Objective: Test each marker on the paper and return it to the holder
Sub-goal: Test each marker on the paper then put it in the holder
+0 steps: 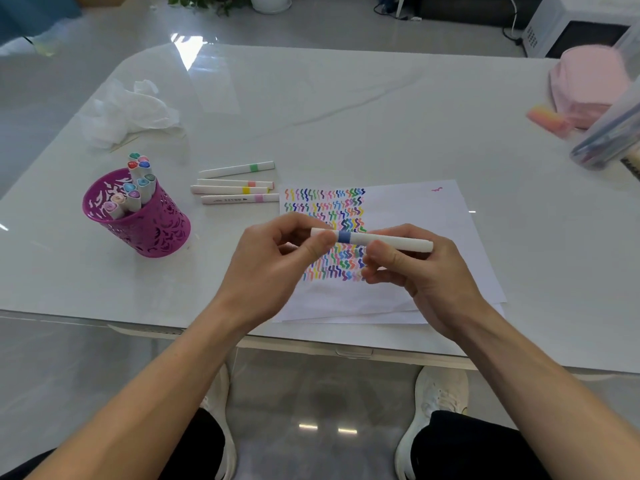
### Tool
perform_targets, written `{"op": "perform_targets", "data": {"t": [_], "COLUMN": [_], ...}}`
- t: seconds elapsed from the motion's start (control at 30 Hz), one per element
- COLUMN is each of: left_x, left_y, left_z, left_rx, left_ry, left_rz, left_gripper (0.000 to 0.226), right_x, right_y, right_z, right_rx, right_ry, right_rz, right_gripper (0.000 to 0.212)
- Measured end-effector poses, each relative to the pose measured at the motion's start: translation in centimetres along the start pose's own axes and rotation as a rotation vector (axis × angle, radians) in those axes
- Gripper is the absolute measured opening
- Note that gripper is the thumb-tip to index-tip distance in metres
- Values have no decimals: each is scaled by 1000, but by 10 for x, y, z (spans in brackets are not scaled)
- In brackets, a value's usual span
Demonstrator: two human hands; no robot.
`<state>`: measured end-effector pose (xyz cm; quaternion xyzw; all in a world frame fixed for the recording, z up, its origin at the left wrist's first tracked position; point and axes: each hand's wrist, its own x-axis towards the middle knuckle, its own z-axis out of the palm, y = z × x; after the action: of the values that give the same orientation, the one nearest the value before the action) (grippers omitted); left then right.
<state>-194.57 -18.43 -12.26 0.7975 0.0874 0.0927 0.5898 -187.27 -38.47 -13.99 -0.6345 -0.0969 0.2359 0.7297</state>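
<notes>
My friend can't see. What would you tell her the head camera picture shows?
A left hand and right hand hold a white, blue-banded marker sideways above a paper covered in colourful squiggles. Left of it, four more markers lie on the white table beside a purple holder holding markers.

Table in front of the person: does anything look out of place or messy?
Mildly. Four markers lie loose beside the holder instead of standing in it, and crumpled white wrapping sits behind it. On the paper, one pink squiggle sits alone, far from the rest.
</notes>
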Motion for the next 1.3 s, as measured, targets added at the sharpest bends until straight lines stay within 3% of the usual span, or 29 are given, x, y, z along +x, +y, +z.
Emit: {"op": "perform_targets", "data": {"t": [0.2, 0.43, 0.63, 0.83, 1.03, 1.3], "left_x": [-3, -13, -19, -24, -20, -13], "left_y": [10, 25, 33, 29, 18, -7], "left_z": [-13, -37, -63, -97, -114, -119], "left_rx": [-227, -44, 76, 138, 218, 489], "left_ry": [290, 563, 784, 1003, 1024, 834], "left_rz": [-9, 179, 364, 464, 450, 195], "left_gripper": [11, 13, 30, 25, 19, 26], "right_x": [2, 4, 8, 9, 11, 12], "right_y": [7, 26, 30, 33, 33, 32], "right_z": [2, 2, 1, 1, 3, 3], "right_rx": [-289, -726, -804, -794, -801, -806], "right_ry": [29, 48, 77, 74, 75, 79], "right_rz": [-76, -172, -201, -187, -192, -196], "right_gripper": [17, 5, 7, 11, 12, 13]}}
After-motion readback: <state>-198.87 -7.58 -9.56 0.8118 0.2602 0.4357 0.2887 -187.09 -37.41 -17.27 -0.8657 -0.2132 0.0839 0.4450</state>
